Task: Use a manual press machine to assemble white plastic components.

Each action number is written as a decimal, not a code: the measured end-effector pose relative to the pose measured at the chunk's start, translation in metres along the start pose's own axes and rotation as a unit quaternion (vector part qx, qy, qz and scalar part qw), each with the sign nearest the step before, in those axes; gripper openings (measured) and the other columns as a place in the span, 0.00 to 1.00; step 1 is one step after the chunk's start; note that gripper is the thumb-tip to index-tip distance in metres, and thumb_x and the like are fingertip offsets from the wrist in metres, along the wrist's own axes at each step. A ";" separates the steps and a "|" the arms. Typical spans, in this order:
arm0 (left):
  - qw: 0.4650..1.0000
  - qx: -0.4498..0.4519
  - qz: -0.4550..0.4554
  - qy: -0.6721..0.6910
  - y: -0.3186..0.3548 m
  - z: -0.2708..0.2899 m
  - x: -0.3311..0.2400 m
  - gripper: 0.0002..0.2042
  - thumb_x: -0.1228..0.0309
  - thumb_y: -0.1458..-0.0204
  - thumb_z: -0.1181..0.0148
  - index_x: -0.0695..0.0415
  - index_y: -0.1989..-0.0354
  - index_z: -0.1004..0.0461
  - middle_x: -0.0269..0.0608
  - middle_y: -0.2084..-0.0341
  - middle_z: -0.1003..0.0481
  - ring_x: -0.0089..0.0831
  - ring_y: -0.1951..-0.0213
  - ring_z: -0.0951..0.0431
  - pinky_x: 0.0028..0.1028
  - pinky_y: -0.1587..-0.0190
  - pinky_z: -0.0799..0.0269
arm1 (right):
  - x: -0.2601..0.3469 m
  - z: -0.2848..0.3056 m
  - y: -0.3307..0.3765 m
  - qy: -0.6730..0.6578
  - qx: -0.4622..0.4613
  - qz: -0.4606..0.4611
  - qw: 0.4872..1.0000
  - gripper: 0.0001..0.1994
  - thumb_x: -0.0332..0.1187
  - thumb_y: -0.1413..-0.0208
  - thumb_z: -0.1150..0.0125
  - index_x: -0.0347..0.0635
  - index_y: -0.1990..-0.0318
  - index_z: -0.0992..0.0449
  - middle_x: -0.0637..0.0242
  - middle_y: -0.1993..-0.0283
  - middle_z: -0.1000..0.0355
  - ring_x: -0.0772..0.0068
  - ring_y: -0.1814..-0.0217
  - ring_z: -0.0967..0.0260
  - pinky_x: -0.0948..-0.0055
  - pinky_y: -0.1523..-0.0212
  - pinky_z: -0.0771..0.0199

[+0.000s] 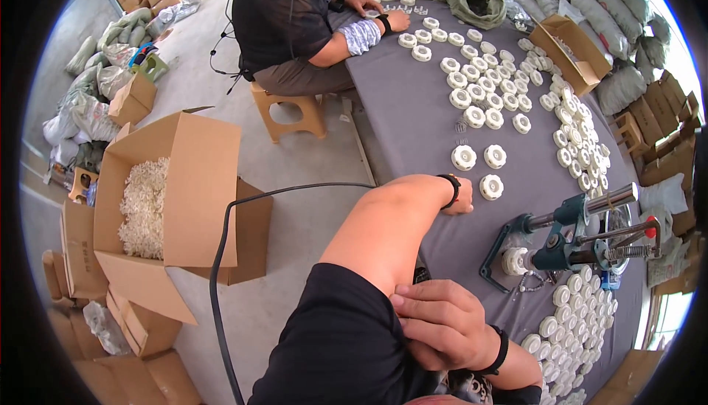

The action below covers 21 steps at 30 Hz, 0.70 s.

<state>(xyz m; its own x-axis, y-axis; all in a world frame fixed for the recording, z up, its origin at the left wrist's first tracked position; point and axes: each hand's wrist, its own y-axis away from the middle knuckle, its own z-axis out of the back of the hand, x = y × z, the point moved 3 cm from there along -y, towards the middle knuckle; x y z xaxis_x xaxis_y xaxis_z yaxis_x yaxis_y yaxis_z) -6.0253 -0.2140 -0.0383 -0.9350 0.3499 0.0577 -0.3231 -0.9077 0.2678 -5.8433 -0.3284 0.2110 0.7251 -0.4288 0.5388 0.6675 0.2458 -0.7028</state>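
Just beyond the curled fingers of the left hand (459,195), three white wheel-shaped pieces (495,156) lie on the grey surface (413,121), the nearest just right of the knuckles; those fingers are mostly hidden, so I cannot tell whether they hold anything. The right hand (442,320) lies across the left arm (376,235), its fingers bent and bunched at the hem of the black sleeve (346,331) (whether they pinch cloth or only press the arm, I cannot tell). This looks like a pause in handling the pieces, and the next move would call for the right fingers to leave the sleeve. Right of the left fingers stands a green hand press (553,259) with another white piece (512,261) at its ram; beyond them, more white pieces (474,117) spread out, and a co-worker (269,21) sits at the surface's edge. Left of the right fingers, an open carton (206,184) holds small pale parts (144,206).
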 end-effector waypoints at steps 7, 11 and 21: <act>1.000 0.012 0.003 -0.001 -0.008 -0.006 -0.002 0.09 0.68 0.50 0.50 0.59 0.66 0.26 0.45 0.72 0.21 0.42 0.66 0.20 0.39 0.62 0.27 | 0.010 0.007 0.009 -0.003 0.010 -0.005 1.000 0.10 0.21 0.59 0.36 0.36 0.65 0.25 0.57 0.60 0.23 0.60 0.60 0.23 0.74 0.62 0.22; 1.000 0.027 0.009 0.000 -0.008 -0.001 -0.007 0.10 0.68 0.50 0.49 0.59 0.65 0.26 0.44 0.72 0.21 0.41 0.65 0.20 0.38 0.61 0.28 | 0.014 0.009 0.017 0.012 0.001 0.000 1.000 0.09 0.23 0.57 0.38 0.35 0.65 0.25 0.55 0.59 0.23 0.61 0.58 0.23 0.74 0.62 0.21; 0.963 -0.149 0.179 0.133 0.010 0.010 -0.032 0.03 0.72 0.55 0.47 0.56 0.74 0.27 0.43 0.75 0.24 0.43 0.66 0.23 0.40 0.62 0.31 | -0.021 0.041 0.090 0.151 -0.055 -0.165 0.973 0.15 0.25 0.58 0.38 0.42 0.59 0.28 0.67 0.76 0.29 0.64 0.76 0.30 0.65 0.75 0.31</act>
<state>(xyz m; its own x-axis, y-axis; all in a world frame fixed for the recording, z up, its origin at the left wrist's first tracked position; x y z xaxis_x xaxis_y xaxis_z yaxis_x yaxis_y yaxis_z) -5.9977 -0.2321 -0.0277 -0.9857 -0.0341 -0.1650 0.0368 -0.9992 -0.0133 -5.7919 -0.2616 0.1550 0.3815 -0.7082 0.5940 0.8215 -0.0349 -0.5691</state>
